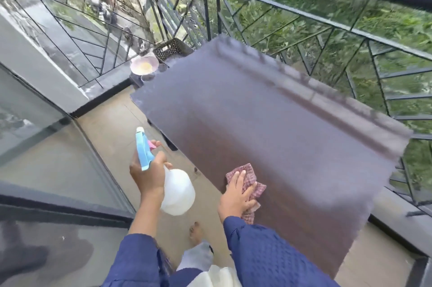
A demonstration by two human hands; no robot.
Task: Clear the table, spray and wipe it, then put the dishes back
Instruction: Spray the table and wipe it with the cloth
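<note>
Grips white spray bottle (178, 191) in left hand (149, 175), fingers curled round neck, over floor (109, 130) just beside table (280, 111). Presses checked cloth (252, 175) onto table's near-left edge with right hand (236, 196), fingers laid flat. Pink bowl (143, 66) beyond far corner

The bench (292, 123) runs away toward 1 o'clock, with the railing (327, 22) along its 3 o'clock side and past its far end. The cloth (251, 174) lies on the bench's 7 o'clock edge, under the right grip (236, 195). At the cloth's 9 o'clock, off the bench and above the floor (112, 128), the left grip (147, 174) holds the spray bottle (178, 193). Beyond the bench's 11 o'clock corner sits a bowl (143, 66), with a basket (171, 49) just beside it at 1 o'clock.
</note>
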